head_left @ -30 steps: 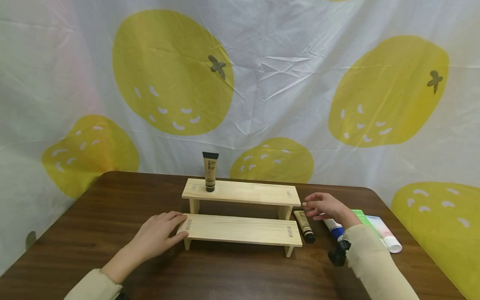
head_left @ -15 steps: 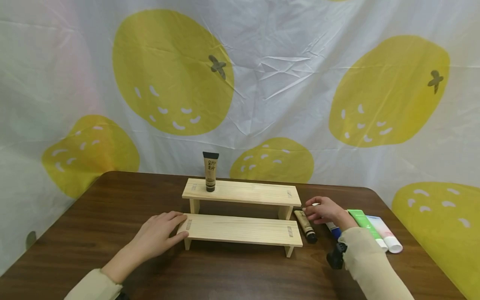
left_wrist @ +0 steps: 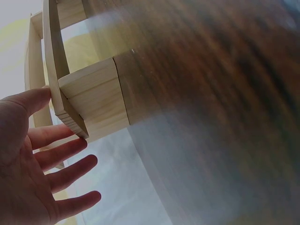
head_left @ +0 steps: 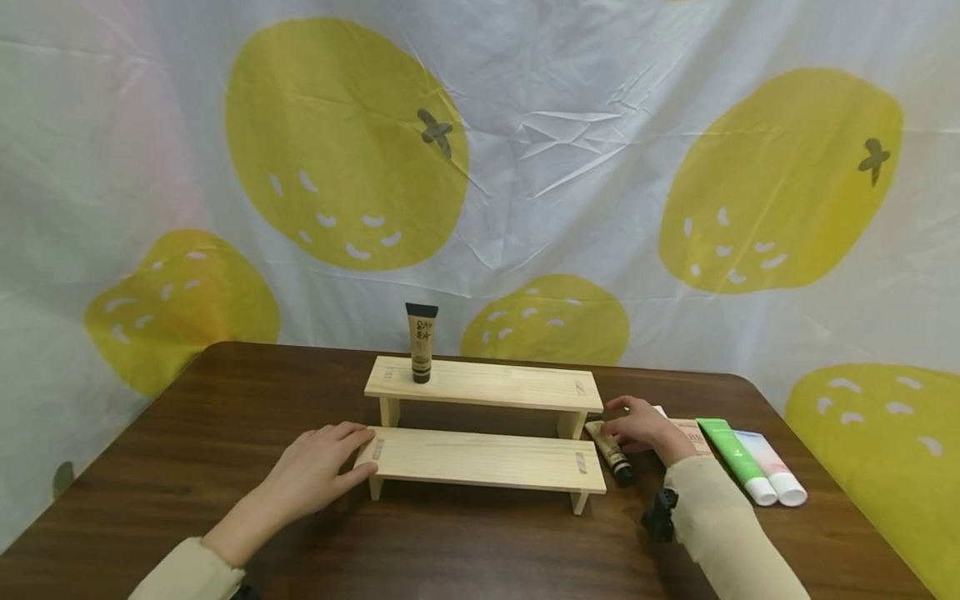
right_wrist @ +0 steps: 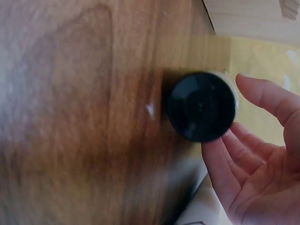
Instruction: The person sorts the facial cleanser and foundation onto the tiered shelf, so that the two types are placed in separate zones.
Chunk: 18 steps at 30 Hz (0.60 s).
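Note:
My left hand (head_left: pixel 318 467) rests at the left end of the lower step of a pale wooden two-step display stand (head_left: pixel 480 460). In the left wrist view its thumb (left_wrist: pixel 37 99) lies against the board, the other fingers spread and fairly straight around the board's end. A gold tube with a black cap (head_left: pixel 611 454) lies on the table just right of the stand. Over its far end is my right hand (head_left: pixel 641 425). From the right wrist, the round black cap (right_wrist: pixel 201 107) faces the camera, fingers close against one side and thumb slightly apart. A matching gold tube (head_left: pixel 422 346) stands cap-down on the upper step.
Right of my right hand lie a green tube (head_left: pixel 738 458), a white-pink tube (head_left: pixel 776 467) and a pinkish tube (head_left: pixel 692 435) partly hidden by the hand. The brown table (head_left: pixel 450 550) ends at a curtain (head_left: pixel 555 192) printed with yellow fruit.
My right hand has moved left and down, from beside the lying gold tube to over its far end, uncovering more of the tubes at right. The left hand stays put.

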Motion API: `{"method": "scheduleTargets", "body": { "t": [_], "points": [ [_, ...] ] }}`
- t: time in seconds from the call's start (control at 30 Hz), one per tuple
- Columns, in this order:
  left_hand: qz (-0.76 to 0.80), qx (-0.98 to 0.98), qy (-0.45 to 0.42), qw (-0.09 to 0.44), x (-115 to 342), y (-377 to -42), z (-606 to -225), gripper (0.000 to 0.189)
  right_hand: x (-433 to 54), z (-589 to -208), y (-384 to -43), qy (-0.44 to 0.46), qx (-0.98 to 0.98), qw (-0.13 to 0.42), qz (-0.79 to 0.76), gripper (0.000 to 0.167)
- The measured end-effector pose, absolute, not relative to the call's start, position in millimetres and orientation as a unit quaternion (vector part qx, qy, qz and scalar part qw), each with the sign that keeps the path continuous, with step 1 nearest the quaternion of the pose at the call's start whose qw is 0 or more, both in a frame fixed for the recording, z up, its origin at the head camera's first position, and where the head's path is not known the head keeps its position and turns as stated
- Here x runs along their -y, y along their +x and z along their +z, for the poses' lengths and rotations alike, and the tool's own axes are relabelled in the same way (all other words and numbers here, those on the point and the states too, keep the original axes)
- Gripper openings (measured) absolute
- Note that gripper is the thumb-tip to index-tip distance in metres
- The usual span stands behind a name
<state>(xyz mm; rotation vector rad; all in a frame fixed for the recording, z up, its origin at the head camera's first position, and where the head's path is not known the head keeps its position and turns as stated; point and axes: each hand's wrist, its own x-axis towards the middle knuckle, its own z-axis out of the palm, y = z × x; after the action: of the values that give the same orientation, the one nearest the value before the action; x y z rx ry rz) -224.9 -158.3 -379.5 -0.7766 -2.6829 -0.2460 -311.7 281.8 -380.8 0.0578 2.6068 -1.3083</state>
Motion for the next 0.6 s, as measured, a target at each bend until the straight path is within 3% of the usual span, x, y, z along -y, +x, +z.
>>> {"method": "scheduleTargets", "body": {
  "t": [0.3,0.6],
  "points": [
    [-0.085,0.942,-0.277,0.170,158.2,-224.5,-379.4,0.046,-273.9,-387.1,-312.4,0.017,-0.895,0.114,-0.432,0.062],
    [-0.084,0.943,-0.275,0.168,158.6,-225.0,-378.9,0.045,-273.3,-384.6,-309.8,0.011,-0.898,0.114,-0.425,0.055]
  ]
}}
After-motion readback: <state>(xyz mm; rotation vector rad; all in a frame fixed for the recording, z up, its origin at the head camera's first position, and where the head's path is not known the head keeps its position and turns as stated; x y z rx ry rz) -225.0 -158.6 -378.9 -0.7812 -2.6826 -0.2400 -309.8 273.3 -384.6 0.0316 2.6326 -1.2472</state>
